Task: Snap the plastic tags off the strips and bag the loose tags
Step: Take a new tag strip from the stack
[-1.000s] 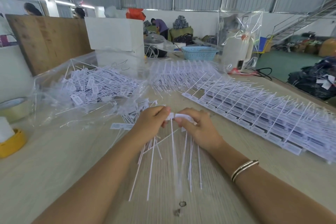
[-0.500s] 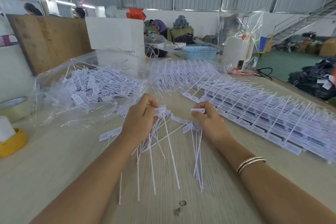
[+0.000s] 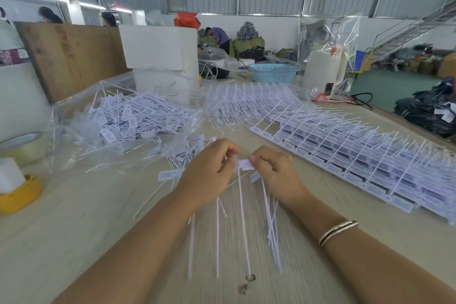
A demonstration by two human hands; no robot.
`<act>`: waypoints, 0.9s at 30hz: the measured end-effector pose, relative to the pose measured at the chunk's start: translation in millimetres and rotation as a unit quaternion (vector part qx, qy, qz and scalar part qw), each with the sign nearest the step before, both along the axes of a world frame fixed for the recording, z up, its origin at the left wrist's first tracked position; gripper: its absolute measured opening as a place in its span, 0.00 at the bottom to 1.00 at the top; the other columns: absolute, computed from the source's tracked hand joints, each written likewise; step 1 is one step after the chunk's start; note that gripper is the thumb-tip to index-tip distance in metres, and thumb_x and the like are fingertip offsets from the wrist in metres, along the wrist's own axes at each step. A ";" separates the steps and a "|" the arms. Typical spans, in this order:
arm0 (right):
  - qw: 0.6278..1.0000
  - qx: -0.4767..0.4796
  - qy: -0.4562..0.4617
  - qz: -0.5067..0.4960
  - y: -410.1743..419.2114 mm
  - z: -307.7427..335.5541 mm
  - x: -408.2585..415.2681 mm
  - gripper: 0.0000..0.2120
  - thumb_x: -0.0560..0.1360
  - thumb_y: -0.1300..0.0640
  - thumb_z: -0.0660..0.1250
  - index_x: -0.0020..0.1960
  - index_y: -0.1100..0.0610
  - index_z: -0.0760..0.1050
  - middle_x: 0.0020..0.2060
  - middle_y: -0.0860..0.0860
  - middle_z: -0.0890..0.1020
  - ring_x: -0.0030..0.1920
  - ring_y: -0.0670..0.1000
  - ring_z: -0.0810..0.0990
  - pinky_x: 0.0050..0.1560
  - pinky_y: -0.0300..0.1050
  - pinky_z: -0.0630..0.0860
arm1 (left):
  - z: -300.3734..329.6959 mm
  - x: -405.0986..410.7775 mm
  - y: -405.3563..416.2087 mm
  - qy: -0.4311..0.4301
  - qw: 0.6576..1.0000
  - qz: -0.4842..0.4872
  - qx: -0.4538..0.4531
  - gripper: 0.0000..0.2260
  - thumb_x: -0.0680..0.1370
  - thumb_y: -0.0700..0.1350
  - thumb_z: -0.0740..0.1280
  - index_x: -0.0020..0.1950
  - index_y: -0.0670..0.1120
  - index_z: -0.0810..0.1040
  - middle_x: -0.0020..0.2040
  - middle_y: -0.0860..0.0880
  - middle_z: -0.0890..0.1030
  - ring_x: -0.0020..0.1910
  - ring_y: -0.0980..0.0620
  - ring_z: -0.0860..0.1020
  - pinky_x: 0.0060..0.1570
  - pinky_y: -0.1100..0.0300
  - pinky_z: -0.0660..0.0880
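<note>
Pinched between the two hands is one small white tag [image 3: 245, 164]: the left hand [image 3: 209, 175] has its fingers curled round a bundle of tags, and the right hand [image 3: 276, 173] nips the tag's flat head between thumb and forefinger while holding a second bundle of its own. The head lies crosswise between the hands; its thin tail [image 3: 243, 224] runs straight back toward the person, so the long axis points from the grip to the near table edge. More white tails hang from both fists the same way, fanned slightly and blurred.

Left of the grip and a little beyond it, a clear plastic bag [image 3: 74, 131] lies slumped and crinkled, holding a heap of loose tags [image 3: 138, 118] pointing every way. Right of the grip, the uncut strips [image 3: 357, 155] lie stacked in a long band, their tails slanting up and away. A thin metal bangle [image 3: 338, 232] circles the right wrist.

All rests on a pale wood-grain table [image 3: 74, 242]. Far left of the grip sit a tape roll [image 3: 22, 145] and a yellow dish [image 3: 19, 197]. Beyond are a white box [image 3: 158, 47], a blue basket [image 3: 272, 72] and a hall with corrugated metal walls.
</note>
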State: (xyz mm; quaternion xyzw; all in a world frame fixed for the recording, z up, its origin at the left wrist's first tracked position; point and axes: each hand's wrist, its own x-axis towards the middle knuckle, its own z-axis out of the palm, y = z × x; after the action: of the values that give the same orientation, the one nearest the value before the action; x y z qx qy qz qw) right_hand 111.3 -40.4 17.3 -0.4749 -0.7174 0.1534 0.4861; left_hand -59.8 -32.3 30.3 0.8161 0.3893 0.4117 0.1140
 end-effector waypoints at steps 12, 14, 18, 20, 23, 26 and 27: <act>0.978 -0.118 0.104 0.137 -1.8 -0.2 5.6 0.07 0.76 0.59 0.68 0.38 0.55 0.77 0.32 0.49 0.75 0.35 0.45 0.72 0.39 0.38 0.66 | 3.7 -3.7 1.8 0.008 0.995 0.033 -0.096 0.18 0.81 0.48 0.59 0.33 0.43 0.72 0.26 0.51 0.66 0.24 0.56 0.63 0.29 0.60 0.60; 0.983 -0.085 0.102 0.130 -2.2 0.5 4.1 0.06 0.75 0.59 0.67 0.39 0.54 0.77 0.31 0.47 0.75 0.34 0.44 0.72 0.39 0.37 0.67 | 5.1 -1.0 3.7 -0.038 0.988 0.031 -0.145 0.18 0.81 0.48 0.58 0.41 0.37 0.77 0.27 0.50 0.67 0.23 0.59 0.63 0.27 0.64 0.59; 0.991 0.005 0.080 0.110 -5.5 5.7 -1.5 0.04 0.75 0.54 0.67 0.42 0.47 0.78 0.33 0.46 0.78 0.36 0.43 0.74 0.43 0.43 0.69 | 9.7 0.1 4.5 -0.121 0.971 0.012 -0.205 0.18 0.82 0.49 0.58 0.42 0.38 0.79 0.30 0.50 0.71 0.27 0.58 0.69 0.33 0.66 0.64; 0.993 0.037 0.067 0.086 -7.6 7.1 -4.4 0.06 0.75 0.54 0.65 0.43 0.43 0.77 0.34 0.42 0.78 0.38 0.40 0.76 0.48 0.49 0.71 | 9.3 -0.4 4.0 -0.153 0.960 -0.007 -0.234 0.19 0.81 0.50 0.58 0.38 0.40 0.77 0.31 0.49 0.71 0.32 0.53 0.69 0.39 0.59 0.64; 0.995 0.064 0.061 0.050 -10.4 7.9 -7.9 0.07 0.75 0.53 0.63 0.44 0.41 0.77 0.37 0.38 0.80 0.43 0.42 0.79 0.55 0.67 0.68 | 8.7 1.5 1.8 -0.179 0.949 -0.025 -0.260 0.19 0.81 0.51 0.58 0.31 0.48 0.73 0.27 0.55 0.71 0.30 0.55 0.68 0.40 0.58 0.63; 0.995 0.060 0.066 0.050 -11.3 6.7 -8.4 0.07 0.77 0.52 0.63 0.43 0.43 0.77 0.37 0.38 0.80 0.44 0.43 0.79 0.57 0.67 0.68 | 10.6 3.0 0.8 -0.168 0.952 -0.021 -0.257 0.22 0.82 0.51 0.57 0.27 0.52 0.71 0.27 0.56 0.70 0.29 0.56 0.67 0.39 0.58 0.62; 0.994 0.053 0.074 0.057 -10.9 5.5 -8.6 0.07 0.77 0.54 0.63 0.42 0.45 0.77 0.36 0.39 0.80 0.43 0.44 0.79 0.57 0.63 0.70 | 10.9 3.7 -0.3 -0.165 0.952 -0.022 -0.256 0.23 0.82 0.51 0.56 0.26 0.53 0.71 0.27 0.56 0.70 0.29 0.56 0.67 0.39 0.59 0.63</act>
State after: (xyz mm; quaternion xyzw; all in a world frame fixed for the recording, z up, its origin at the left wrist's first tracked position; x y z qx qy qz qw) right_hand 102.7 -51.3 22.8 -0.3944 -0.7124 0.1771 0.5527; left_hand -56.1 -32.7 41.2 0.6887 0.4391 0.4243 0.3910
